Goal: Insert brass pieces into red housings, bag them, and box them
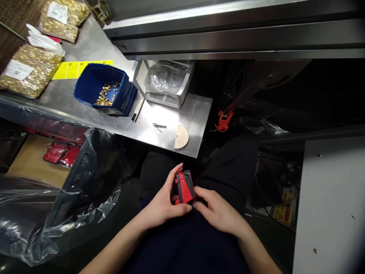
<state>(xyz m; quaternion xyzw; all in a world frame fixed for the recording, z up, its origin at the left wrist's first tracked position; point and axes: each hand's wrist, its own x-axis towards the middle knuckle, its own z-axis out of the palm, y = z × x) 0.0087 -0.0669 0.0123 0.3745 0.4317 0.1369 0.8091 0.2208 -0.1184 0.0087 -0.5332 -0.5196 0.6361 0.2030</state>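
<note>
Metal bench (195, 114), red-black block (186, 186) in left hand (163, 202), long axis benchward

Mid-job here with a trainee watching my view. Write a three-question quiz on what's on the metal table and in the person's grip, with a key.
1. Multiple choice: what lies in the blue bin?
A) red pouches
B) small gold-coloured pieces
C) coiled wire
2. True or false: the left grip holds the red-and-black device.
3. Short answer: what lies nearest the corner of the metal table closest to the person's knees?

Key:
1. B
2. True
3. The tan rounded piece
</note>
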